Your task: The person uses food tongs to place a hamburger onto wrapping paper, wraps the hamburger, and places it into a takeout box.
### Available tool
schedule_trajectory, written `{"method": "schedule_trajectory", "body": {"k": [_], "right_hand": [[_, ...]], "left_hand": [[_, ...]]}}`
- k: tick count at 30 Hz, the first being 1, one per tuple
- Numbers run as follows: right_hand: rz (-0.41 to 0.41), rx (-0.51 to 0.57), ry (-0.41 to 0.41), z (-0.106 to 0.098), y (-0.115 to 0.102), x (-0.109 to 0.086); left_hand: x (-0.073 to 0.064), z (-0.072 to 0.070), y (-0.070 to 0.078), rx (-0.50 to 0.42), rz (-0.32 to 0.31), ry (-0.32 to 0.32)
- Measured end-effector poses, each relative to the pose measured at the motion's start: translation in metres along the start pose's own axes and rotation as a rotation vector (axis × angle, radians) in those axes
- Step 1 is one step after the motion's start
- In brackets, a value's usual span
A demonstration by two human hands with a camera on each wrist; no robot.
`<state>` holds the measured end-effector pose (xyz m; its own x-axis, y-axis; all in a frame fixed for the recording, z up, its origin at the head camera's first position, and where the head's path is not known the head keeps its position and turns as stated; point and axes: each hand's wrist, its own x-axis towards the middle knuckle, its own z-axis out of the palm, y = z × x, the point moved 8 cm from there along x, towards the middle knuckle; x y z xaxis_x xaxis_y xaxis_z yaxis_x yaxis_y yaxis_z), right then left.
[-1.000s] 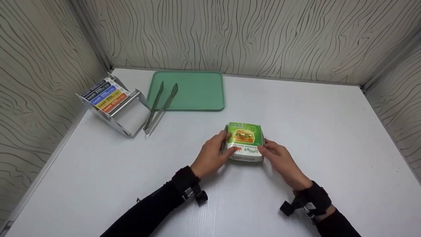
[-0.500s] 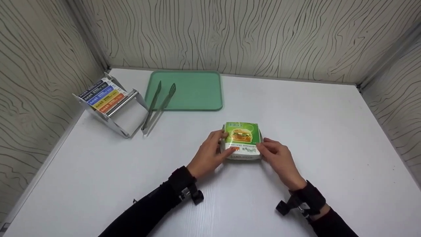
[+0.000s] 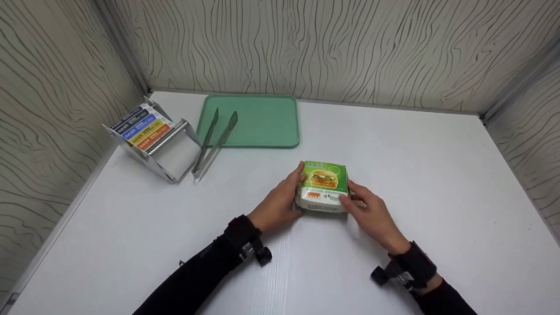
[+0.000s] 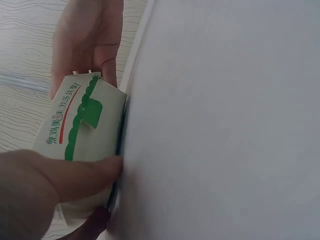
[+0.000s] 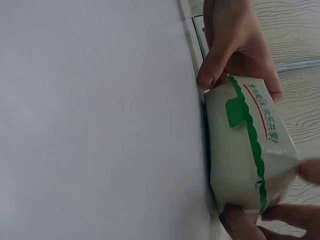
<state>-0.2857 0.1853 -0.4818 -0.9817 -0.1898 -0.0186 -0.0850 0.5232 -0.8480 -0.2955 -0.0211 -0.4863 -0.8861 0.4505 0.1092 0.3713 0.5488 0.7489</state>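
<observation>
A green-and-white burger box (image 3: pixel 323 183) with a burger picture on its lid sits on the table in front of me. My left hand (image 3: pixel 280 201) grips its left side, fingers along the side and thumb low at the near corner. On the opposite side my right hand (image 3: pixel 374 216) holds the box, thumb at the near right corner and fingers against the right wall. Both wrist views show the front wall of the carton (image 5: pixel 235 155), where a green tab (image 4: pixel 91 112) hangs over a scalloped green edge. What the box contains is hidden.
A green tray (image 3: pixel 262 122) lies at the back of the white table. Metal tongs (image 3: pixel 214 142) rest partly over its left edge. To their left stands a metal label dispenser (image 3: pixel 153 140) with coloured strips. Wood-patterned walls (image 3: pixel 288 48) enclose the table.
My left thumb has moved from the top of the lid down to the near lower corner. The right fingers have shifted slightly along the side. The box stays in nearly the same place.
</observation>
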Motion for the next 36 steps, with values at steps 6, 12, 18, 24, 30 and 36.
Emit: {"method": "schedule_trajectory", "body": {"k": [6, 12, 18, 24, 30, 36], "right_hand": [[-0.192, -0.096, -0.073, 0.007, -0.008, -0.002], [-0.263, -0.126, -0.014, -0.002, -0.01, -0.001], [-0.315, -0.155, 0.053, -0.01, -0.015, -0.002], [-0.371, -0.116, 0.087, -0.013, -0.023, -0.004], [-0.451, -0.096, 0.102, -0.014, -0.03, -0.007], [-0.468, -0.071, 0.095, -0.011, -0.03, -0.006]], "left_hand": [[0.0, -0.003, 0.005, 0.047, 0.051, 0.028], [0.001, -0.004, 0.012, 0.031, 0.099, 0.017], [0.002, -0.009, 0.015, 0.013, 0.205, -0.008], [0.003, -0.016, 0.009, -0.044, 0.233, -0.077], [0.002, -0.015, 0.006, -0.111, 0.234, -0.123], [0.0, -0.01, 0.007, -0.192, 0.209, -0.152]]}}
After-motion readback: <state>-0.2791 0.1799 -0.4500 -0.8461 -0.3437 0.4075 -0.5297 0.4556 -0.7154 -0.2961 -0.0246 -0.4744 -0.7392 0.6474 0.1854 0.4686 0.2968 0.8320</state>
